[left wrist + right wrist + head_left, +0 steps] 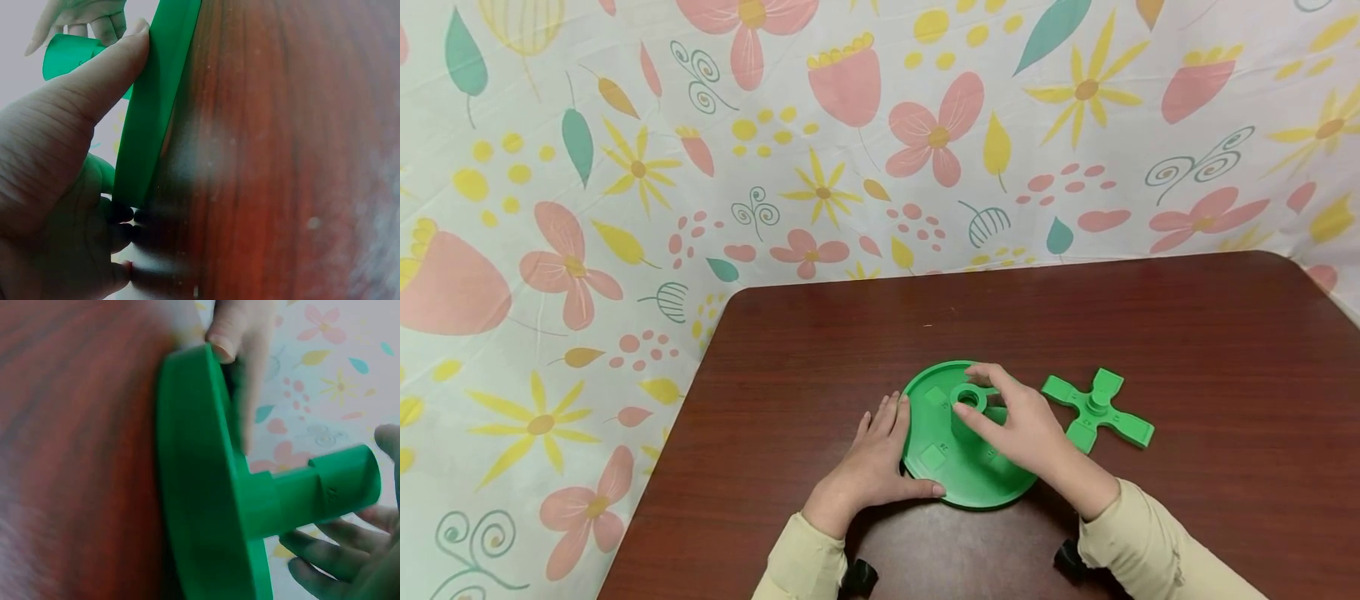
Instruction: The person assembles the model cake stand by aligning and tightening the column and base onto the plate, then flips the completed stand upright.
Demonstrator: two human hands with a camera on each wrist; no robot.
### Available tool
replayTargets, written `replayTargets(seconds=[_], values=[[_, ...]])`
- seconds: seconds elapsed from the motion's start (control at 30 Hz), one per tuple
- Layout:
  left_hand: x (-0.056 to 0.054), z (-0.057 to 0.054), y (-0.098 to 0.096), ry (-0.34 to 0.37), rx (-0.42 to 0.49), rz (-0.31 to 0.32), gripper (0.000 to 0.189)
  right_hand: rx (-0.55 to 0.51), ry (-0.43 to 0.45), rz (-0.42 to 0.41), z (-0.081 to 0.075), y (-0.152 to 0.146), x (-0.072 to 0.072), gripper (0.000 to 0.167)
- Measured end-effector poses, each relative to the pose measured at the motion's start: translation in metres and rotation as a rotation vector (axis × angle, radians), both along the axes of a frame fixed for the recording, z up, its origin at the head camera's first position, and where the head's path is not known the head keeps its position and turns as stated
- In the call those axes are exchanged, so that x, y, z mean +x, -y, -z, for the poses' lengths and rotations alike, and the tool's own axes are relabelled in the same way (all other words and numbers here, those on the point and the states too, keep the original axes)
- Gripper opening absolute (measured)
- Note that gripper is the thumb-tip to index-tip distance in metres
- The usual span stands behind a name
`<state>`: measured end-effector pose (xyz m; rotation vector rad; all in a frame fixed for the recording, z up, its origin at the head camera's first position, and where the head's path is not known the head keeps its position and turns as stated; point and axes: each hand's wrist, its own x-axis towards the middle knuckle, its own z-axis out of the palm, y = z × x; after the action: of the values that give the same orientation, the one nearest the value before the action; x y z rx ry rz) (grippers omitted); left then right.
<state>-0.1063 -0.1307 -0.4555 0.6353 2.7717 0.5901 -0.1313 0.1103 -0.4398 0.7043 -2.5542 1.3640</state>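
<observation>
A round green tray (940, 483) with a raised rim and square recesses lies on the table. From its middle rises a green upright post (967, 398) with a ring-shaped top; the right wrist view shows this post (294, 500) side-on. My left hand (880, 467) rests along the tray's left edge, its fingers straight and its thumb (106, 78) touching the near rim. Around the post's top my right hand (1026, 421) stands with thumb and fingers spread apart. In the right wrist view the fingers (337, 553) are beside the post; whether they touch it I cannot tell.
A green four-armed cross piece (1099, 408) with a central knob lies just right of the tray. The dark reddish-brown table (805, 358) reaches back to a flower-printed cloth (850, 208). Black wrist cameras (859, 577) sit below the sleeves.
</observation>
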Motion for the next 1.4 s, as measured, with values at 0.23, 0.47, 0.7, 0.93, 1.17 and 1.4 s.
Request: replayTargets(seconds=[0.23, 0.47, 0.7, 0.93, 1.17, 1.4], values=[[0.0, 0.0, -0.001, 0.001, 0.002, 0.001, 0.127, -0.103, 0.13, -0.254, 0.0, -0.01, -0.01, 0.044], [0.0, -0.001, -0.001, 0.011, -0.001, -0.001, 0.127, -0.06, 0.147, -0.271, -0.001, -0.014, -0.012, 0.04], [0.0, -0.003, 0.0, 0.017, -0.003, -0.003, 0.126, -0.027, 0.13, -0.172, 0.001, -0.011, -0.008, 0.04], [0.0, -0.003, 0.0, 0.016, -0.002, -0.002, 0.126, -0.017, 0.074, -0.054, 0.001, -0.004, 0.0, 0.041], [0.0, -0.001, 0.0, 0.004, -0.004, 0.003, 0.126, -0.003, 0.027, 0.009, 0.002, 0.0, 0.004, 0.041], [0.0, 0.002, 0.0, 0.01, 0.004, 0.0, 0.126, 0.024, 0.041, -0.01, 0.002, -0.003, 0.002, 0.05]])
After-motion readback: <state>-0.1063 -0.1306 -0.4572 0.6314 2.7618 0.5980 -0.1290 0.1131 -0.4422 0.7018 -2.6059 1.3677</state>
